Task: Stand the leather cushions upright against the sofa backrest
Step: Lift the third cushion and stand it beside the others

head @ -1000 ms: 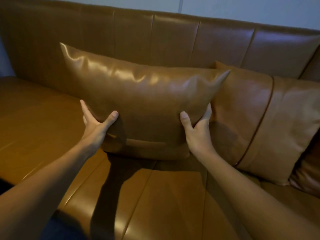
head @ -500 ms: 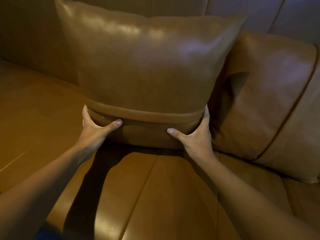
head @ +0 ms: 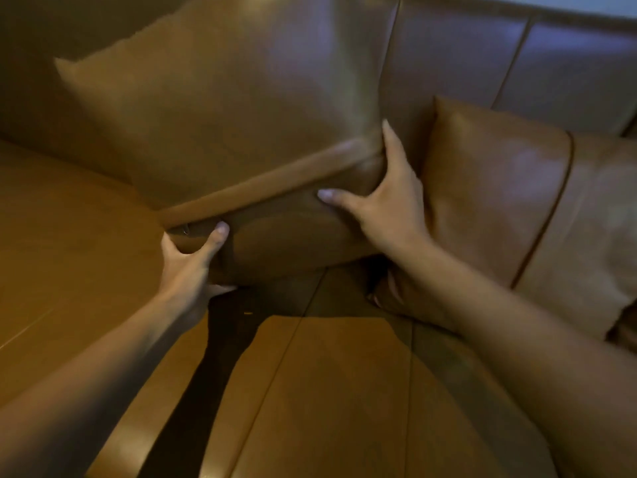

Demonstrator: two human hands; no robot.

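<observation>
A brown leather sofa fills the view, its seat [head: 86, 257] spreading near and left, its panelled backrest [head: 482, 53] running across the far side. Against that backrest leans a large brown leather cushion [head: 224, 108], tilted with its left corner lower than its right, its bottom edge apparently lifted just off the seat, though shadow there makes that hard to confirm. To its right a second leather cushion [head: 496, 188] stands upright against the backrest, just beside the first. The right hand [head: 389, 208] clamps the large cushion's lower right corner, thumb across the front and fingers up its side. The left hand [head: 189, 267] grips the lower left corner, thumb pressed on the front beside a small zipper pull [head: 186, 230].
</observation>
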